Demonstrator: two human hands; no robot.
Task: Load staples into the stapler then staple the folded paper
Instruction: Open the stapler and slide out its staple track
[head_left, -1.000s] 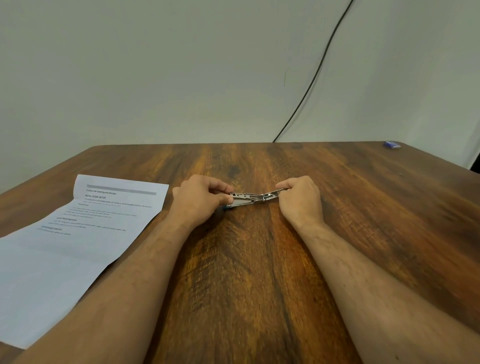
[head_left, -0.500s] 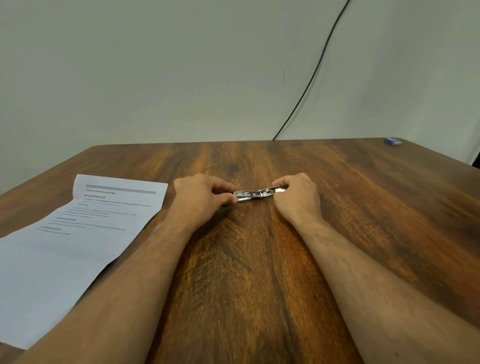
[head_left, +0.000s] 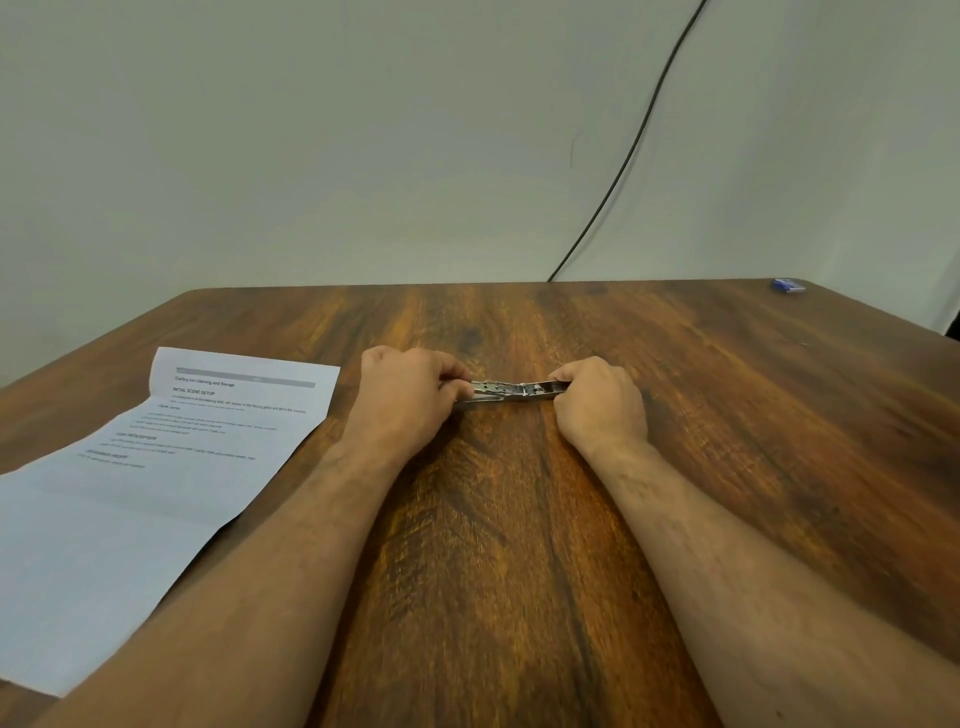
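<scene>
Still on load step: stapler (head_left: 511, 391) swung open flat mid-counter (head_left: 727, 415), left hand (head_left: 402, 397) grip curled round one end, right hand (head_left: 602, 400) round other; staples not visible, paper (head_left: 156, 467) waits left; next prob seat strip, snap shut.

The printed sheet of paper (head_left: 156, 467) on the table's left carries a title that seems to read "Curling Iron Cleaning and Storage", with the heading "INITIAL SCENE SETUP" below it. The lower headings and body lines are too small to read.
</scene>
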